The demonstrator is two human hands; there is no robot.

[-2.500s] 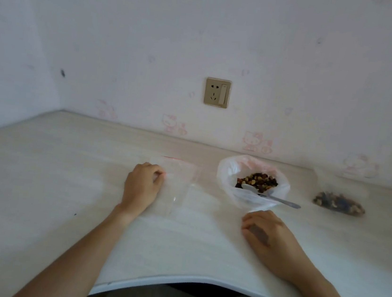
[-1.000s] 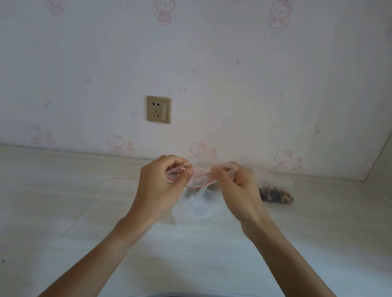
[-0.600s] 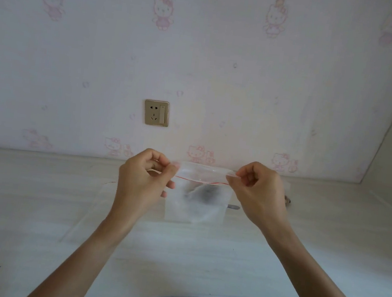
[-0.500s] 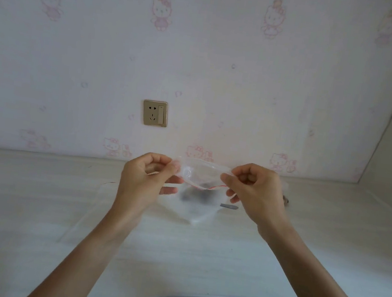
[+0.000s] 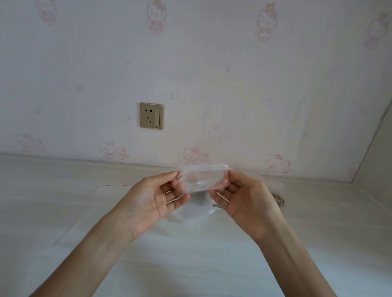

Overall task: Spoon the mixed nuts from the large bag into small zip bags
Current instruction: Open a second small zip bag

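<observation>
I hold a small clear zip bag (image 5: pixel 202 180) with a red zip line up in front of me, above the desk (image 5: pixel 35 202). My left hand (image 5: pixel 153 198) pinches its left edge and my right hand (image 5: pixel 245 203) pinches its right edge, palms turned toward me, and the bag's mouth is spread apart between them. The large bag of nuts is hidden behind the small bag and my hands. A bit of the spoon handle (image 5: pixel 216 205) shows beside my right hand. A filled small bag of nuts (image 5: pixel 277 198) peeks out behind my right hand.
Another flat clear zip bag (image 5: pixel 98 210) lies on the desk to the left of my left arm. A wall socket (image 5: pixel 151 115) sits on the wallpapered wall. The desk's curved front edge runs below my arms, and a side wall stands at the right.
Both hands lifted the small zip bag off the desk, stretched it flat, then pulled its mouth apart. My palms now face me and the bag's opening is wider.
</observation>
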